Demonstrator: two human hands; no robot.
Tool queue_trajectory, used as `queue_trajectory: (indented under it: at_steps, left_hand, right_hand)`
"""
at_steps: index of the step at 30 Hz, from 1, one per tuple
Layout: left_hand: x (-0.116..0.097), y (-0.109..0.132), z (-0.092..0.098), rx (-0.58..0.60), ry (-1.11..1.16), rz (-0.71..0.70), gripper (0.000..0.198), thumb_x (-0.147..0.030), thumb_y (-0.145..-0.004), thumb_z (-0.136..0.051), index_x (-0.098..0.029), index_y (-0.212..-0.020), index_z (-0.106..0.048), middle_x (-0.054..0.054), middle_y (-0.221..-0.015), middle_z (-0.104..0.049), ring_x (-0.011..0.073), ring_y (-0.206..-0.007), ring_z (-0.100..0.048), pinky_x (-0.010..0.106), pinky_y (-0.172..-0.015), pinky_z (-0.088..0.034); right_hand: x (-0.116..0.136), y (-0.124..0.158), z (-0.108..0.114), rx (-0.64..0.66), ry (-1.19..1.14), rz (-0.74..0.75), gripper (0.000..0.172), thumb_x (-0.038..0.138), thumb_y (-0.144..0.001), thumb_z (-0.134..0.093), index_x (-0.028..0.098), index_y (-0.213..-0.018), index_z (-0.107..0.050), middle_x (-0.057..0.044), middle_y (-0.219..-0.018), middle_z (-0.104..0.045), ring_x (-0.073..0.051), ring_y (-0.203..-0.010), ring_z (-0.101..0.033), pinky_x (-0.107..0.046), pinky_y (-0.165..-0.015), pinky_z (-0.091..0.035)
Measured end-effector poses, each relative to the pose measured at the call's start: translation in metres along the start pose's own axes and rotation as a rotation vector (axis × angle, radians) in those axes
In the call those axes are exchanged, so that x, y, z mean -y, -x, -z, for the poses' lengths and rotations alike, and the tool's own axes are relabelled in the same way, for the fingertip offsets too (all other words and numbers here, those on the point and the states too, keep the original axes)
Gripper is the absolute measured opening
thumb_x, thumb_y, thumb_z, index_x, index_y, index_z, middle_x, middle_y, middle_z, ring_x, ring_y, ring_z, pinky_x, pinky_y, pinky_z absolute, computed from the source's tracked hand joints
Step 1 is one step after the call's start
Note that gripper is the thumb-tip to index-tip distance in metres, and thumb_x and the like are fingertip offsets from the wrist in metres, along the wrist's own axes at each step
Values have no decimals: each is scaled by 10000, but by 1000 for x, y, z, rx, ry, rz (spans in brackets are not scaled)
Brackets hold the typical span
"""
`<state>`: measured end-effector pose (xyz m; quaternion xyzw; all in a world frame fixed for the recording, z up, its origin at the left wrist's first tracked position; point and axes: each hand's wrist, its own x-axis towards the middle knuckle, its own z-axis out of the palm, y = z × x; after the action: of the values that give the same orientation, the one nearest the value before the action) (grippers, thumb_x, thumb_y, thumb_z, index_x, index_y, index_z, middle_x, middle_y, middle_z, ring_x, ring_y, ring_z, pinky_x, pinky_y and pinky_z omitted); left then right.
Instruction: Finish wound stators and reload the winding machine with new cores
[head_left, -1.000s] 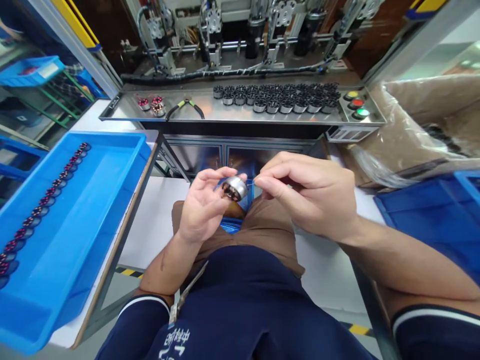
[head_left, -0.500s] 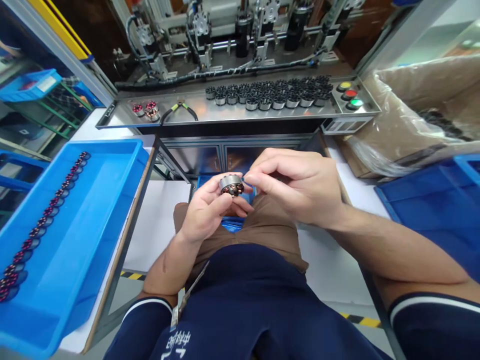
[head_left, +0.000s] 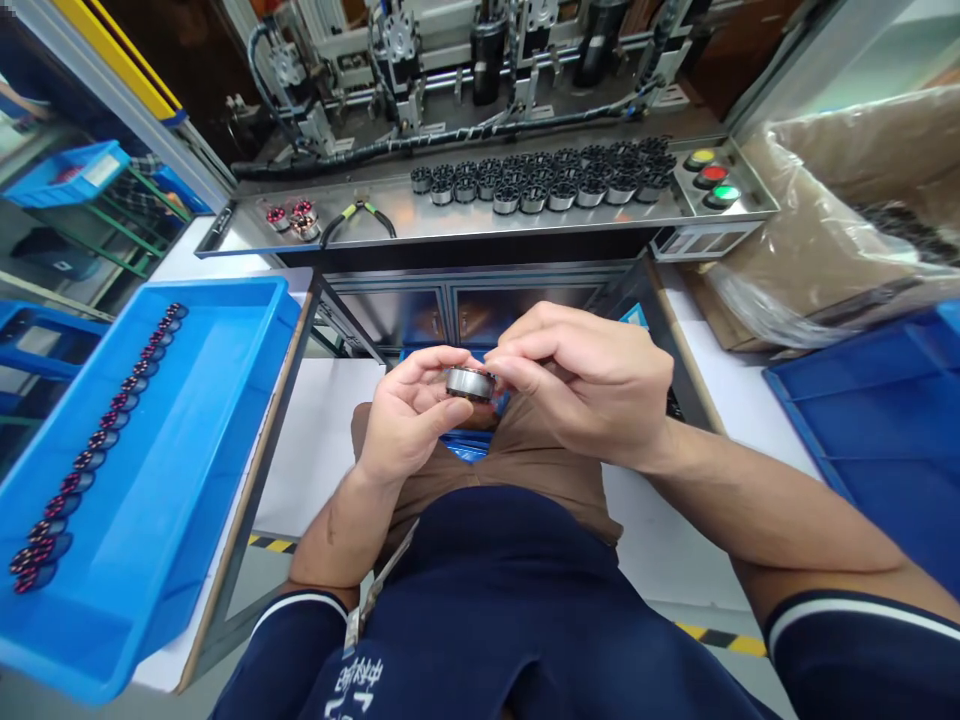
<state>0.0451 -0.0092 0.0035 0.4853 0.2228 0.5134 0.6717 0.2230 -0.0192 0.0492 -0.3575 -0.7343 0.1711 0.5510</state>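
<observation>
Above my lap, my left hand (head_left: 407, 415) grips a small round motor stator (head_left: 470, 384) between thumb and fingers. Its smooth steel side faces me, and the copper windings are mostly out of sight. My right hand (head_left: 589, 388) is closed in a pinch, thumb against forefinger, at the stator's upper right edge. Whatever lies between those fingertips is hidden or too small to name.
On the left, a blue tray (head_left: 225, 300) bears a row of wound stators (head_left: 109, 420). The steel ledge (head_left: 435, 225) ahead carries pliers (head_left: 358, 212), several black-topped stators (head_left: 562, 190) and push buttons (head_left: 710, 177). A lined carton (head_left: 810, 290) stands at right.
The stator has tilted in my left hand, so its steel side now shows instead of its copper windings. My right fingertips stay close to its edge. The view has shifted slightly.
</observation>
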Motion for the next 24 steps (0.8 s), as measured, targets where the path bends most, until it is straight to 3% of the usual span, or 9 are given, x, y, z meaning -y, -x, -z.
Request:
queue_trajectory:
  at_steps: [3, 6, 10, 14, 19, 22, 24]
  left_hand:
    - [-1, -2, 1, -4, -32, -30, 285, -283, -710, -888, -214, -944, -741, 43, -1024, -736, 163, -872, -740, 273, -773, -621]
    - [0, -5, 2, -55, -76, -149, 275, -208, -670, -907, -218, -883, -734, 35, -1107, -721, 155, -934, -733, 281, -866, -602]
    - [2, -10, 5, -57, -68, -215, 276, -172, -671, -904, -230, -861, -711, 20, -1124, -728, 179, -1009, -740, 312, -916, -594]
    - [0, -12, 9, -46, -73, -198, 297, -249, -643, -929, -212, -805, -682, 23, -1056, -736, 202, -1012, -742, 323, -872, -611]
    - [-3, -11, 9, -24, -73, -190, 305, -245, -616, -942, -224, -793, -695, 21, -1053, -732, 198, -972, -752, 306, -818, -627]
    - [-2, -12, 10, 19, -120, -231, 261, -242, -638, -930, -233, -790, -718, 30, -1046, -741, 210, -1008, -742, 326, -856, -616]
    - [-3, -13, 12, 27, -176, -279, 329, -267, -607, -948, -245, -864, -742, 45, -1083, -743, 243, -1133, -700, 368, -956, -582]
  right_hand:
    - [3, 4, -3, -63, -5, -14, 182, 210, -907, -661, 262, -736, -696, -2, -724, -707, -153, -646, -652, -320, -621, -556]
    - [10, 11, -11, -150, -67, -188, 215, 225, -900, -682, 225, -686, -676, -6, -695, -681, -138, -624, -625, -294, -604, -530]
    - [18, 21, -26, -83, -508, -589, 328, 394, -879, -724, 180, -639, -658, 6, -606, -622, -104, -545, -573, -236, -525, -485]
    - [15, 25, -36, -19, -824, -797, 405, 507, -750, -821, 167, -605, -654, 8, -558, -612, -96, -509, -547, -218, -503, -470]
    - [2, 27, -37, 109, -1069, -907, 372, 521, -745, -817, 159, -756, -730, -46, -706, -699, -152, -639, -659, -263, -590, -559]
    - [-6, 30, -39, 186, -1184, -869, 393, 568, -806, -749, 182, -875, -746, -81, -870, -745, -186, -786, -702, -325, -724, -607]
    - [-11, 31, -41, 200, -1147, -801, 379, 565, -829, -730, 190, -887, -736, -74, -885, -743, -181, -790, -697, -338, -765, -605]
